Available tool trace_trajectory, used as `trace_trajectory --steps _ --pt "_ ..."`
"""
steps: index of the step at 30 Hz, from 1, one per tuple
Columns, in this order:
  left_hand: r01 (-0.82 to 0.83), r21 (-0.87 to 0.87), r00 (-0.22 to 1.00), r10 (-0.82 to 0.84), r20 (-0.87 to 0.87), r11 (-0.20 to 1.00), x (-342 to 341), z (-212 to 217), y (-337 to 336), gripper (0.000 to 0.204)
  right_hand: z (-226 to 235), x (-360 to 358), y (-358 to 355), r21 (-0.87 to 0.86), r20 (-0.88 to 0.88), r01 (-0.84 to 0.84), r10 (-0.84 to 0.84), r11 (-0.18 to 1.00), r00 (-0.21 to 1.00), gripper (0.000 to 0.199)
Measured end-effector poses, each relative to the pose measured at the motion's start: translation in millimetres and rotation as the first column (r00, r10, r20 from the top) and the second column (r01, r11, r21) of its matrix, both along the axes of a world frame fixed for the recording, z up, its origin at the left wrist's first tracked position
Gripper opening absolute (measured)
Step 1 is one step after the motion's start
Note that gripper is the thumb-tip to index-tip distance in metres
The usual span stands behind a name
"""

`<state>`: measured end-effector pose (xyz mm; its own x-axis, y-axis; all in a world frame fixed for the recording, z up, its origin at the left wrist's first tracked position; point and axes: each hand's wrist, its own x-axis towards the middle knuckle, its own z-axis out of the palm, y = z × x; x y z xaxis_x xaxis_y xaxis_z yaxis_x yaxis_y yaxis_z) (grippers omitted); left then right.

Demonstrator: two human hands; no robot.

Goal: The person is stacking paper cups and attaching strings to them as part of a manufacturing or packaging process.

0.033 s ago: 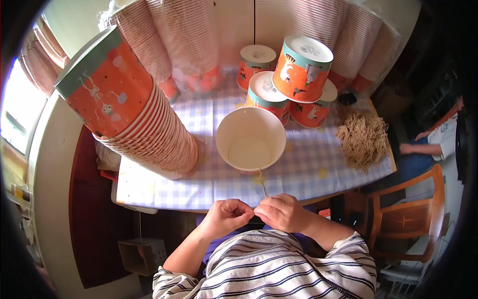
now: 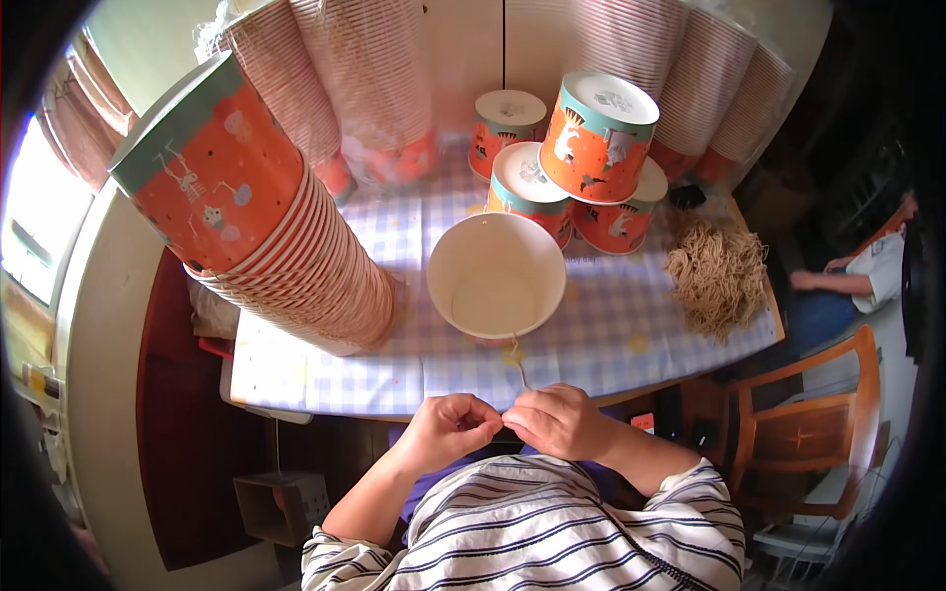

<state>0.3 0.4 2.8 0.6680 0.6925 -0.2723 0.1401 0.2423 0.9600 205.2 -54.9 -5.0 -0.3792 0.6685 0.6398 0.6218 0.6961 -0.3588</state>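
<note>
An open paper bucket with a white inside stands in front of me near the table edge. From the front of its rim hangs a thin beige cord that runs down to my hands. My right hand is closed in a pinch on this cord. Close against it, my left hand is also closed, thumb and forefinger pinched where the cord's end appears to be; the end itself is hidden by the fingers. Both hands are held just off the table's near edge.
A tall leaning stack of orange-and-green paper buckets rises on the left. Several upside-down buckets are piled behind. A heap of beige cords lies at right. Wrapped bucket stacks line the wall. A wooden chair and another person's arm are at right.
My hands, the cord and the bucket look the same. The other person's arm at the right has shifted slightly.
</note>
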Motion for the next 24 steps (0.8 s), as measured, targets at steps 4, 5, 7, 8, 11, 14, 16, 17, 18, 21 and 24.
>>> trace_trajectory --steps 4,5,7,8,11,14,16,17,18,21,24 --pt "0.014 0.094 0.999 -0.01 -0.041 0.995 -2 4 3 0.012 9 -1 1 0.047 0.034 0.0 -0.001 0.999 0.999 0.024" --pt "0.015 0.1 0.999 -0.011 -0.039 0.995 -2 6 4 0.012 11 -1 2 0.053 0.036 0.001 -0.003 0.999 0.999 0.024" --pt "0.034 0.139 0.999 -0.028 -0.043 0.99 -2 15 4 0.012 15 -2 3 0.083 0.029 -0.013 0.011 0.996 1.0 0.024" --pt "0.034 0.145 0.999 -0.028 -0.041 0.989 -2 19 5 0.012 17 -2 4 0.089 0.031 -0.013 0.011 0.996 0.999 0.024" --pt "0.068 0.263 0.995 -0.048 -0.084 0.962 -1 32 10 0.011 24 -1 7 0.118 0.049 -0.005 0.0 0.993 0.999 0.025" --pt "0.09 0.488 0.994 -0.052 -0.091 0.868 1 44 15 0.009 31 -1 11 0.114 0.03 0.009 -0.012 0.993 0.999 0.025" --pt "0.05 0.704 0.999 -0.034 -0.037 0.708 5 51 19 0.01 38 -2 15 0.124 0.013 0.029 -0.031 0.992 0.999 0.024" --pt "0.05 0.707 0.999 -0.034 -0.036 0.705 6 55 22 0.01 42 -2 16 0.129 0.013 0.029 -0.031 0.991 0.999 0.024" --pt "0.046 0.813 0.999 -0.028 -0.036 0.58 8 58 26 0.012 45 -2 17 0.113 0.011 0.058 -0.059 0.992 0.998 0.023" --pt "0.053 0.948 0.998 0.004 -0.057 0.314 15 66 37 0.015 51 -1 26 0.109 -0.017 0.108 -0.107 0.988 0.994 0.021" --pt "0.051 0.987 0.998 0.035 -0.058 0.155 23 74 50 0.017 57 0 38 0.085 -0.103 0.156 -0.147 0.984 0.984 0.021"
